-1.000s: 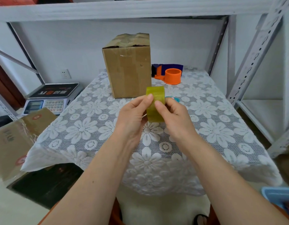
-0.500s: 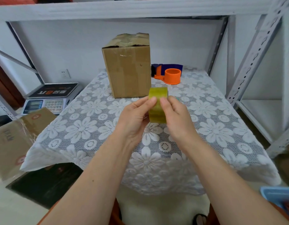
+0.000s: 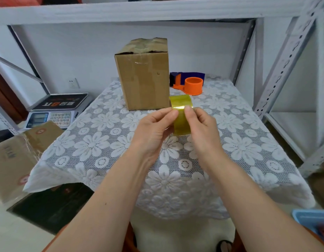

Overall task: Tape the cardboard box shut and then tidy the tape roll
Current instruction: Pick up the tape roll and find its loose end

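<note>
— What stands on the table [image 3: 230, 142]?
— A white lace flower cloth [image 3: 95, 146] covers it; the cardboard box [image 3: 143, 77] stands upright at the back; an orange tape dispenser [image 3: 191, 84] sits just right of it.

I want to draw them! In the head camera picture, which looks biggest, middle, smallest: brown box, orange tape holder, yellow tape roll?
1. Brown cardboard box
2. Orange plastic tape holder and yellow-green tape roll look alike; the roll is nearer, so unsure.

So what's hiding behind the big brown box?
Peeking out behind the box, at its right, is an orange and blue tape dispenser on the tablecloth. Behind that is the white wall. Anything directly behind the box is covered.
</note>
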### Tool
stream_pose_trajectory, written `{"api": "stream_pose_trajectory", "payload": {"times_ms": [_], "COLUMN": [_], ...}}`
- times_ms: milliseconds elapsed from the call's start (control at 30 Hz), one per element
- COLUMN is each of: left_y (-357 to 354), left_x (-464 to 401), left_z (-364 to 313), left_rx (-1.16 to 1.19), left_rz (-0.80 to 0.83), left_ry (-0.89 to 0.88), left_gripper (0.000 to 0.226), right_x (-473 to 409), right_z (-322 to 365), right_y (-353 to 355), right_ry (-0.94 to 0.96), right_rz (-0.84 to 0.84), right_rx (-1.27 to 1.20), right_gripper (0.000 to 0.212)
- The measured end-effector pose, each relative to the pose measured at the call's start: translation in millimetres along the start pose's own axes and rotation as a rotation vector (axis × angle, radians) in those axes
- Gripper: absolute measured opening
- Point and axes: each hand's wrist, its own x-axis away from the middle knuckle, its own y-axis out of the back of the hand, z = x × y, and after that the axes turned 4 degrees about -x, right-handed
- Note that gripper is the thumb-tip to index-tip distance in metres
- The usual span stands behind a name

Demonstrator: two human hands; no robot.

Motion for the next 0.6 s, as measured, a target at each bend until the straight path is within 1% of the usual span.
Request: {"api": "stream_pose_trajectory", "payload": {"times_ms": [67,167,200,233,333,433,500,600], "left_y": [-1.9,-3.2,-2.4,-2.0,-0.2,2.0,3.8,3.7], "left_x": [2.4,3.6,2.4,1.6,-0.6,-0.3,-0.2,0.9], "left_z": [-0.6,1.0,2.6,2.9,0.7,-2.8,-3.8,-5.7], "left_rx": [-0.064,-0.155,-0.154,-0.124,0.077,0.120,0.121,0.122], "left_rz": [0.014,-0.037,-0.060,-0.075,-0.047,0.005,0.025,0.016], "left_ry": [-0.031,-0.038,-0.011,0.031,0.120,0.131,0.167,0.219], "left_gripper": [0.028,0.024,0.028,0.037,0.066,0.075,0.069,0.041], "right_x": [-1.1,-1.2,-0.7,0.0,2.8,3.2,3.1,4.3], "right_z": [-1.3,-1.7,-1.8,-2.1,-3.0,-2.2,-2.4,-2.8], "right_y": [1.5,2.5,2.7,2.5,-0.1,-0.6,-0.9,-1.4], "right_ry": [-0.037,-0.046,-0.034,-0.026,-0.031,0.000,0.022,0.037], "right_rz": [-0.032,-0.012,0.011,0.043,0.147,0.179,0.198,0.217], "right_rx": [-0.045,-0.062,-0.043,-0.035,-0.059,-0.064,-0.053,-0.038], "right_gripper": [0.046,0.037,0.032,0.027,0.020,0.022,0.024,0.024]}}
